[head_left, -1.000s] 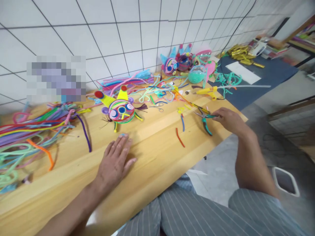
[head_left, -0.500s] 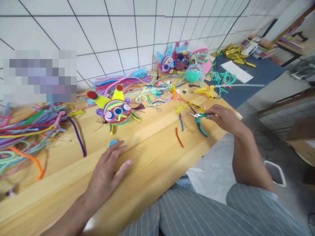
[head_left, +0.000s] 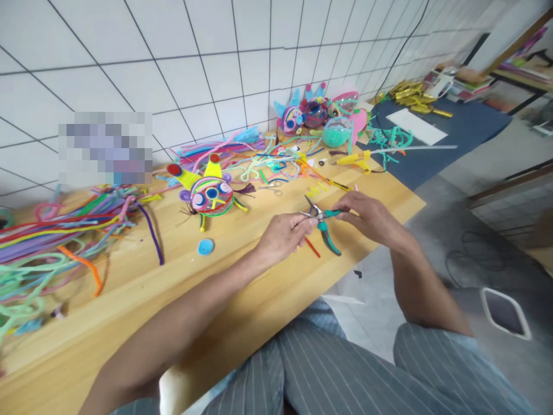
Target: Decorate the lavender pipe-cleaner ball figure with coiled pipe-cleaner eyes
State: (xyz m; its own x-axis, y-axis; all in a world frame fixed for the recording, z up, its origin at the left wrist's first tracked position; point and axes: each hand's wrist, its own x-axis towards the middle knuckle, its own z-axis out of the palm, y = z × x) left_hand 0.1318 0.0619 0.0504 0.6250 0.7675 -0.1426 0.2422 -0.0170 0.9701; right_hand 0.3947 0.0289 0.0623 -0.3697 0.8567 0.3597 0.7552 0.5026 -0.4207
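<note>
My right hand (head_left: 367, 216) grips one green handle of the pliers (head_left: 330, 242), whose jaws and handles are spread apart. My left hand (head_left: 283, 237) is closed right at the jaws, its fingertips pinched together; what lies between them is hidden. A short red pipe cleaner piece (head_left: 312, 248) pokes out beside the left fingers on the table. Left of that hand lies a light blue disc (head_left: 206, 246). Behind the disc stands a colourful face ornament (head_left: 212, 199) with yellow horns and button-like eyes.
Pipe cleaners (head_left: 64, 227) are heaped at left, with another bundle (head_left: 220, 144) along the tiled wall. A yellow glue gun (head_left: 356, 161), small scissors (head_left: 273, 187) and more ornaments (head_left: 291, 120) lie farther back. The table's edge (head_left: 367, 260) runs near my right arm.
My left hand has left the blue disc and moved right to the pliers' jaws, closing its fingers. The right hand has brought the pliers slightly left and nearer me.
</note>
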